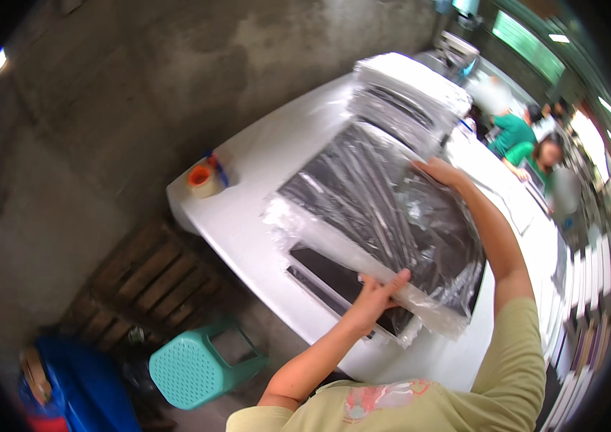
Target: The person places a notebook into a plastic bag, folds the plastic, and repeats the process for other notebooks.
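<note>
L hand (376, 289) pinching near edge and R hand (441, 171) w/ fingers curled gripping far edge of flat black panel stack in crinkly clear plastic wrap (384, 230), mid-frame over white table (248, 173); prob stiff, heavyish, slippery, so holding at opposite edges.

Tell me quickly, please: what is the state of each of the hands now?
Left hand: closed on the near edge of the clear plastic bag with the black sheets inside.
Right hand: on the far edge of that bag; its grip cannot be told.
</note>
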The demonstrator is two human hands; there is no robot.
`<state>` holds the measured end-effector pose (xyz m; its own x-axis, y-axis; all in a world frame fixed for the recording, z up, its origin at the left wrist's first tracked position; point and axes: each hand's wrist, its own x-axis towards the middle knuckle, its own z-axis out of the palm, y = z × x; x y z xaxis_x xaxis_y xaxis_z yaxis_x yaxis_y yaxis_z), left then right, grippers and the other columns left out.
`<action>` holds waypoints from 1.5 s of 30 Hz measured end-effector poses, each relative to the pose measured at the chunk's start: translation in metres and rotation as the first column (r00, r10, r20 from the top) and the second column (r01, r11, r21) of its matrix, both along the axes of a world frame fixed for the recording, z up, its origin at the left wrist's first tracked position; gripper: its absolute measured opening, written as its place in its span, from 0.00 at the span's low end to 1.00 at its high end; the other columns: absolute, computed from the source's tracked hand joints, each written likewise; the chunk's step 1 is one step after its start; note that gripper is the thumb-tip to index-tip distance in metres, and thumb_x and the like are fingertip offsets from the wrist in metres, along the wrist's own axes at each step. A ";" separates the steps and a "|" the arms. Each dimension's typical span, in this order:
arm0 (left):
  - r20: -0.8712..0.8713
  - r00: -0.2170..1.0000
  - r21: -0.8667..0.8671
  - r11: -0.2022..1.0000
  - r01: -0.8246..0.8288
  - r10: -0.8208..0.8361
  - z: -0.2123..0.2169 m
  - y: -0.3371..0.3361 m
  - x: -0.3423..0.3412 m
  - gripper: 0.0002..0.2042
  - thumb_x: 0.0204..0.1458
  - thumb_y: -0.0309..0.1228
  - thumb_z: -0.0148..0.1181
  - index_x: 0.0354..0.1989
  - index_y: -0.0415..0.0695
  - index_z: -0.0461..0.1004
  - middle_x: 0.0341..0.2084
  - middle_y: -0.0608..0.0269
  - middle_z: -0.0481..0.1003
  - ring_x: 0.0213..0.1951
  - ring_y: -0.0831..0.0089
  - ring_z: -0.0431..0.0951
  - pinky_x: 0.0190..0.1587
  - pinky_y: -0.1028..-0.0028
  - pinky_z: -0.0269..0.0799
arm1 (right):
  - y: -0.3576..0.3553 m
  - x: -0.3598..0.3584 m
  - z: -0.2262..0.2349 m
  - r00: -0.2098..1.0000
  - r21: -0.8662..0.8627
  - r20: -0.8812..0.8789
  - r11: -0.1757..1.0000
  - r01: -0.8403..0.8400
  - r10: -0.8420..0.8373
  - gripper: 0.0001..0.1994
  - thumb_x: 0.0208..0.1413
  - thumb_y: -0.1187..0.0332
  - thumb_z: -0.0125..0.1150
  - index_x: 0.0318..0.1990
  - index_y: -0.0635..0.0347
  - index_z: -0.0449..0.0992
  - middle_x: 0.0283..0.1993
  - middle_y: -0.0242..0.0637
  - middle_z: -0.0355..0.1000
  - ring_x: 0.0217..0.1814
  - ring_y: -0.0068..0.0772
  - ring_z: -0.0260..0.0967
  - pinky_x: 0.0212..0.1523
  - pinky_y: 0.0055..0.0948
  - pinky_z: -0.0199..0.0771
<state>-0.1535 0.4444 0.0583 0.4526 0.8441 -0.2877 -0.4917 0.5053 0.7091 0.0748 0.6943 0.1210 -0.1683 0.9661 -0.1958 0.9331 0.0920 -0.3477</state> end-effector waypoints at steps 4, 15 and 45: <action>0.286 0.953 -0.193 0.980 -0.042 0.097 0.034 -0.021 -0.012 0.18 0.51 0.33 0.52 0.49 0.45 0.60 0.45 0.64 0.66 0.50 0.72 0.64 0.54 0.64 0.57 | -0.008 0.000 0.003 1.000 -0.043 0.011 0.999 0.002 -0.001 0.46 0.41 0.27 0.38 0.30 0.73 0.76 0.36 0.57 0.71 0.43 0.52 0.68 0.45 0.39 0.64; -0.027 0.916 0.277 0.877 0.391 -0.400 0.032 -0.103 -0.080 0.36 0.47 0.42 0.59 0.60 0.39 0.51 0.54 0.49 0.61 0.53 0.57 0.65 0.51 0.63 0.63 | -0.079 0.010 0.048 0.990 0.418 -0.102 0.908 -0.044 0.095 0.30 0.43 0.42 0.57 0.49 0.53 0.69 0.46 0.43 0.69 0.50 0.40 0.66 0.49 0.37 0.65; -0.909 0.115 0.294 -0.419 0.859 -0.401 -0.052 -0.208 0.175 0.30 0.44 0.38 0.61 0.57 0.46 0.58 0.48 0.50 0.66 0.46 0.54 0.70 0.46 0.63 0.66 | -0.775 0.131 -0.198 0.011 0.196 -0.206 -0.031 0.980 -0.978 0.06 0.47 0.71 0.54 0.33 0.60 0.74 0.35 0.40 0.72 0.37 0.39 0.70 0.38 0.35 0.69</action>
